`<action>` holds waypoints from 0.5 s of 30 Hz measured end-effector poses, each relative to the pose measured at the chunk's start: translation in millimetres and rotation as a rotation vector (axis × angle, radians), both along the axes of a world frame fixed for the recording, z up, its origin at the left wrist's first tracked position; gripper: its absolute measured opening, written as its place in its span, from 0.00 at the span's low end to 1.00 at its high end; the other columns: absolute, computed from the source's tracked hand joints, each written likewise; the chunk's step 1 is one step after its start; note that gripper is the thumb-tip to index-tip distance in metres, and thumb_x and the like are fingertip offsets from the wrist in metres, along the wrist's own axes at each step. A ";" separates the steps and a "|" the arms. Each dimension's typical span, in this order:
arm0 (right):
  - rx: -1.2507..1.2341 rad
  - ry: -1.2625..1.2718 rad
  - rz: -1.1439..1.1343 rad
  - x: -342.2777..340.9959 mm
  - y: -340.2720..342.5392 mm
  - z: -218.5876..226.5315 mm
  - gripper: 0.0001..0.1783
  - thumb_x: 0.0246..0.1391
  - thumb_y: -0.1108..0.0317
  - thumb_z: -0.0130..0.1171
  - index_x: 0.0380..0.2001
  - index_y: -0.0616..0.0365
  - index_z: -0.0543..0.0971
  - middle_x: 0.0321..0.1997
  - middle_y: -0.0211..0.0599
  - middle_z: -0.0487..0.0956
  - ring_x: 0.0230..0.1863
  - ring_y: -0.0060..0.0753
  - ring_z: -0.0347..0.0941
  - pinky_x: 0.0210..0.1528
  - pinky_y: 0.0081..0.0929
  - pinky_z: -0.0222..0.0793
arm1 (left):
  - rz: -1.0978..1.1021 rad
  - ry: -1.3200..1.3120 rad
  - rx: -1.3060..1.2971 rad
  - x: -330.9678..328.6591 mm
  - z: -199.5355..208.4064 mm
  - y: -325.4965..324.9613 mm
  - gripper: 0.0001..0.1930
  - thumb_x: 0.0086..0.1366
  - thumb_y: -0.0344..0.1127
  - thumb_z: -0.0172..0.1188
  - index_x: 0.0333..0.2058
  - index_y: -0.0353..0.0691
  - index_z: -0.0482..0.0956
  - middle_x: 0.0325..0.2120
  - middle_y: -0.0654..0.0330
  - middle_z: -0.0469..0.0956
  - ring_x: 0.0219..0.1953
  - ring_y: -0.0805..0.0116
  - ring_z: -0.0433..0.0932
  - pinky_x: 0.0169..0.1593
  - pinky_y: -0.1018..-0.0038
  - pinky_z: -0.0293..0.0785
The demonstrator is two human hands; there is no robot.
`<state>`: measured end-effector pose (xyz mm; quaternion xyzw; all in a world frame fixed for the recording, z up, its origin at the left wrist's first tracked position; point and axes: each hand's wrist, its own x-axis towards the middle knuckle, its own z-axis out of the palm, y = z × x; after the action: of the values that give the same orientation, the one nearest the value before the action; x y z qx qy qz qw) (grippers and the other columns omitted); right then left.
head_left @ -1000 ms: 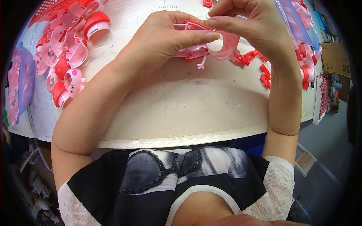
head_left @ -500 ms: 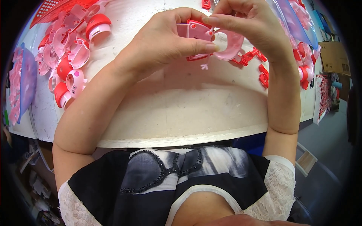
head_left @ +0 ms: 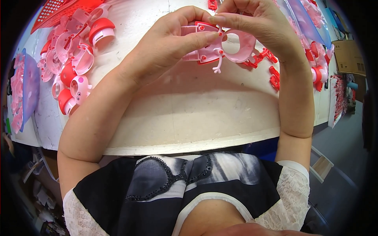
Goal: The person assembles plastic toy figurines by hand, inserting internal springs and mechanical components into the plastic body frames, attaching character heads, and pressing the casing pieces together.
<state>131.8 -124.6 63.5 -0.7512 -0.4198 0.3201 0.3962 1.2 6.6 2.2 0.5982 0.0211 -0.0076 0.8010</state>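
Observation:
My left hand (head_left: 173, 39) grips a pink and red plastic toy shell (head_left: 210, 52), its hollow inside with red-marked posts facing up. The thumb lies across the shell, and the other fingers are mostly hidden behind it. From the shell's lower right corner a small pink toy arm (head_left: 218, 64) with a forked hand sticks out downward. My right hand (head_left: 252, 19) is closed at the shell's upper right corner, thumb and fingers pinched together. What they pinch is too small and covered to name. Touching or just behind the shell's right side is a pink rounded piece (head_left: 246, 47) with a round hole.
Several small red parts (head_left: 271, 76) lie right of the hands. A pile of pink and red toy shells (head_left: 73, 51) stands at the left, near a red perforated basket (head_left: 53, 15). Translucent bluish trays (head_left: 29, 88) flank the table, whose front edge (head_left: 189, 149) runs before me.
My left thumb has slid up and left, uncovering the shell's lower right corner. The small pink arm there now shows at full length. My right hand has shifted slightly left, still pinched.

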 end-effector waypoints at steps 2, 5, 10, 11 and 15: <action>-0.015 0.021 -0.006 0.7 -0.6 1.0 0.09 0.46 0.67 0.62 0.22 0.63 0.77 0.20 0.25 0.74 0.24 0.12 0.65 0.26 0.12 0.60 | -0.008 -0.013 -0.015 1.7 -0.8 0.1 0.17 0.60 0.33 0.55 0.45 0.34 0.66 0.38 0.58 0.73 0.40 0.76 0.73 0.44 0.80 0.70; 0.026 0.038 0.010 0.1 -3.8 2.4 0.09 0.48 0.67 0.60 0.23 0.63 0.77 0.20 0.26 0.74 0.24 0.12 0.66 0.26 0.12 0.60 | -0.008 0.000 -0.039 2.6 3.2 -3.7 0.17 0.59 0.33 0.56 0.45 0.34 0.66 0.37 0.58 0.74 0.40 0.75 0.74 0.43 0.79 0.71; 0.089 -0.016 0.054 -2.0 5.3 -1.5 0.11 0.51 0.64 0.58 0.28 0.64 0.77 0.21 0.26 0.73 0.24 0.13 0.65 0.26 0.11 0.60 | 0.094 0.023 -0.039 -2.8 0.1 7.3 0.16 0.58 0.32 0.56 0.44 0.35 0.66 0.37 0.56 0.74 0.39 0.73 0.75 0.42 0.79 0.72; 0.112 -0.041 -0.006 -3.9 5.6 2.0 0.12 0.52 0.63 0.57 0.29 0.64 0.76 0.20 0.25 0.72 0.23 0.13 0.65 0.25 0.11 0.60 | 0.137 0.000 -0.024 -3.1 -0.5 10.5 0.15 0.58 0.32 0.56 0.43 0.35 0.66 0.37 0.56 0.74 0.39 0.72 0.75 0.42 0.80 0.72; -0.075 -0.124 -0.085 0.4 -12.3 26.6 0.13 0.53 0.60 0.55 0.27 0.61 0.76 0.19 0.22 0.69 0.21 0.12 0.62 0.21 0.11 0.57 | 0.252 -0.091 -0.058 3.3 5.5 -1.1 0.16 0.56 0.32 0.58 0.42 0.32 0.67 0.34 0.56 0.75 0.35 0.74 0.75 0.40 0.81 0.71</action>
<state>132.2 -136.9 90.1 -0.8010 -0.3990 0.2715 0.3544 4.5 5.5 7.7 0.5671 0.0596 0.1197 0.8127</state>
